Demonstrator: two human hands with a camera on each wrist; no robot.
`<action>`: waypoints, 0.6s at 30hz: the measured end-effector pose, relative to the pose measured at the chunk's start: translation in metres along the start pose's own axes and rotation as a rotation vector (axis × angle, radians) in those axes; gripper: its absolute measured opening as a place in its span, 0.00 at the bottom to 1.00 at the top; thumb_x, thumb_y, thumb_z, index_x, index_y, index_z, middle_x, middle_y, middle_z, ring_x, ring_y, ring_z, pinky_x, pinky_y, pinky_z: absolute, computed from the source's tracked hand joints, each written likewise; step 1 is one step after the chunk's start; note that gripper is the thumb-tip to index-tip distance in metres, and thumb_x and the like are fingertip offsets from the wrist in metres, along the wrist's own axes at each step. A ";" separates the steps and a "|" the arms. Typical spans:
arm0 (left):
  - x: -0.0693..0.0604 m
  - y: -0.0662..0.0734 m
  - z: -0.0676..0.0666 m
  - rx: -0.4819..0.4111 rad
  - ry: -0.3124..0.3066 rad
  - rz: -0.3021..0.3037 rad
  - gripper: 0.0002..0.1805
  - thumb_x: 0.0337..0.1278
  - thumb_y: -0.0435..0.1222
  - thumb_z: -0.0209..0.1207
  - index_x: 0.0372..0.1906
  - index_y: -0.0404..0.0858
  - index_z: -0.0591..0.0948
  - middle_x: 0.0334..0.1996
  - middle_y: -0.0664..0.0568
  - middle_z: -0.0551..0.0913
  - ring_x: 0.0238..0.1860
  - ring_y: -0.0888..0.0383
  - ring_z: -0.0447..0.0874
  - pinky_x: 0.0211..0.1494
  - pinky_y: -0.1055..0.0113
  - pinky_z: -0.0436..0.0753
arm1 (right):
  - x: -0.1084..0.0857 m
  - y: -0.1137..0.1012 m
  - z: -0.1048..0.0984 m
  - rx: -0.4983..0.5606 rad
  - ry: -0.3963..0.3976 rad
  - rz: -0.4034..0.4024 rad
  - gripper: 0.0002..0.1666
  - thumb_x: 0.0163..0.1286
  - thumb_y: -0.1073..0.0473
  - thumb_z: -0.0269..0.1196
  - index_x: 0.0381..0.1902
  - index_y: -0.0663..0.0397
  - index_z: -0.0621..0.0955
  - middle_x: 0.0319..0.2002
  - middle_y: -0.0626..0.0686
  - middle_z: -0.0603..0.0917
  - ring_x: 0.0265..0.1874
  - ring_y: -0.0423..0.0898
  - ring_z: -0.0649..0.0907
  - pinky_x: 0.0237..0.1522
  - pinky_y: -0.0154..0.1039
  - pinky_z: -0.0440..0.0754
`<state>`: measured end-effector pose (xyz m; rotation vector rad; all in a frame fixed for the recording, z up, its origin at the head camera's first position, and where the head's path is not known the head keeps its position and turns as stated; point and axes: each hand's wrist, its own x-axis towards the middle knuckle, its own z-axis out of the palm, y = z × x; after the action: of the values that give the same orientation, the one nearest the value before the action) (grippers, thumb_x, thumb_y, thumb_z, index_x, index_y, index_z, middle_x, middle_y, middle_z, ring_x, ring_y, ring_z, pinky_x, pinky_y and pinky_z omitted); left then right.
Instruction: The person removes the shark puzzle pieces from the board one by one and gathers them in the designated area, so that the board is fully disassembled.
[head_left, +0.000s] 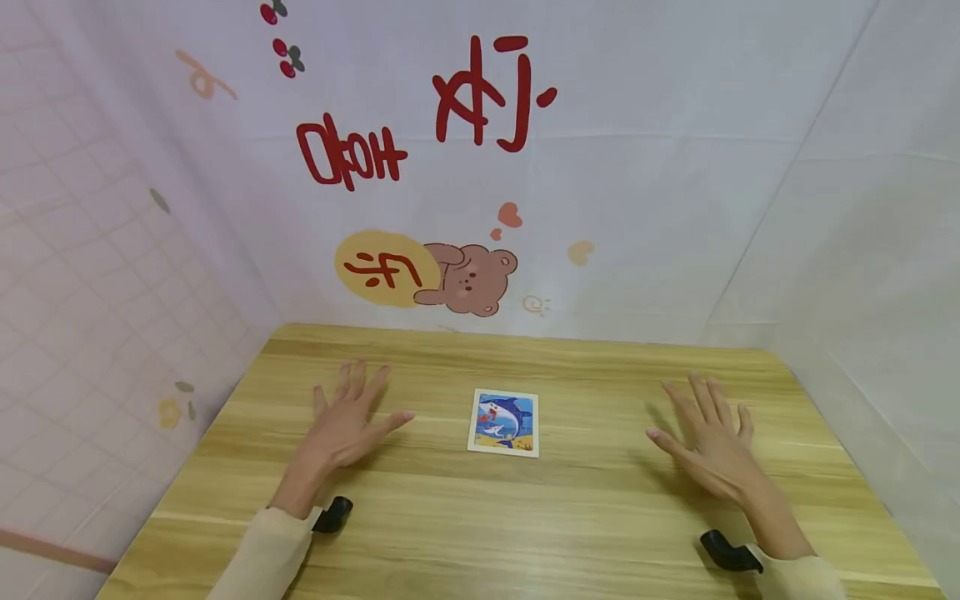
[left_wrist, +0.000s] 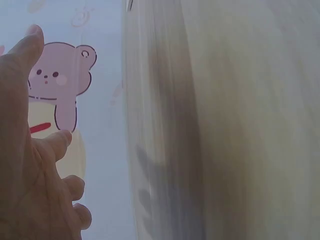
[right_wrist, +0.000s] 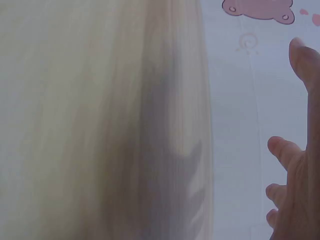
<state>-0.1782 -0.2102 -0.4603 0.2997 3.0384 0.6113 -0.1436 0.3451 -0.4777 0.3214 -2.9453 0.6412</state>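
Observation:
Between the two hands, a small rectangular picture puzzle (head_left: 504,422) with a white border lies flat on the wooden table (head_left: 465,517). It shows a blue shark or dolphin in a sea scene. To its left, my left hand (head_left: 350,425) is spread, fingers apart, holding nothing. My right hand (head_left: 708,446) is off to the puzzle's right, likewise spread and holding nothing. Shadows of both hands fall on the tabletop. In the left wrist view the left hand (left_wrist: 30,150) shows its palm side; the right wrist view has the right hand (right_wrist: 297,175) at its edge.
A white cloth backdrop (head_left: 637,183) with red characters and a printed bear (head_left: 476,282) stands behind the table's far edge. Patterned cloth (head_left: 112,275) hangs at the left, plain white cloth (head_left: 885,275) at the right. Black wrist devices (head_left: 333,515) sit at both sleeve cuffs.

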 end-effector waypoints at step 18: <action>0.023 0.038 0.026 -0.067 0.001 0.081 0.53 0.61 0.72 0.53 0.84 0.52 0.52 0.85 0.44 0.39 0.84 0.37 0.32 0.76 0.23 0.35 | 0.035 -0.045 0.036 0.066 -0.015 -0.049 0.46 0.75 0.34 0.58 0.83 0.37 0.55 0.84 0.58 0.42 0.82 0.66 0.42 0.70 0.79 0.44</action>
<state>-0.1917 -0.1612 -0.4691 0.4221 3.0110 0.7168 -0.1691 0.2837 -0.4869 0.4050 -2.9254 0.7339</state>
